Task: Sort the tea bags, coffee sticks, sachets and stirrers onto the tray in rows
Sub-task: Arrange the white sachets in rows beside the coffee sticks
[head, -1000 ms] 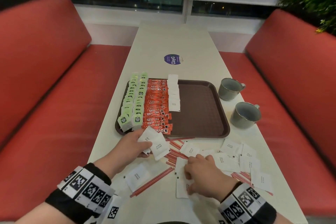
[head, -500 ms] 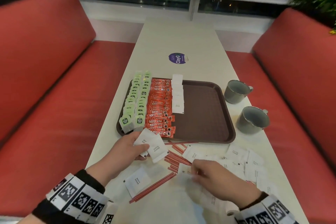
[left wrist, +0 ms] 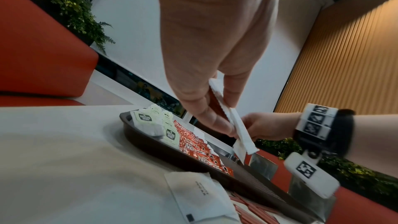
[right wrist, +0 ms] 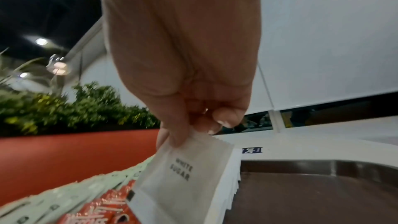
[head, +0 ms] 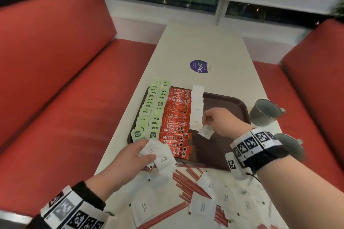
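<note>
A brown tray (head: 230,104) holds two rows of green tea bags (head: 152,109), a row of red coffee sticks (head: 176,117) and a row of white sugar sachets (head: 197,109). My right hand (head: 217,122) pinches one white sugar sachet (head: 205,132) (right wrist: 185,175) just over the near end of the sachet row. At the tray's near left corner my left hand (head: 135,156) grips a small stack of sugar sachets (head: 162,158) (left wrist: 232,122). More sachets (head: 202,210) and red stirrers (head: 188,182) lie loose on the table in front of the tray.
Two grey mugs (head: 264,111) stand to the right of the tray, the nearer one partly hidden by my right wrist. A round purple sticker (head: 199,66) lies on the white table (head: 204,42) beyond the tray. Red benches (head: 55,80) run along both sides.
My right hand picked up a sachet from the loose pile and carried it forward over the tray to the sachet row. My left hand kept its stack near the tray corner.
</note>
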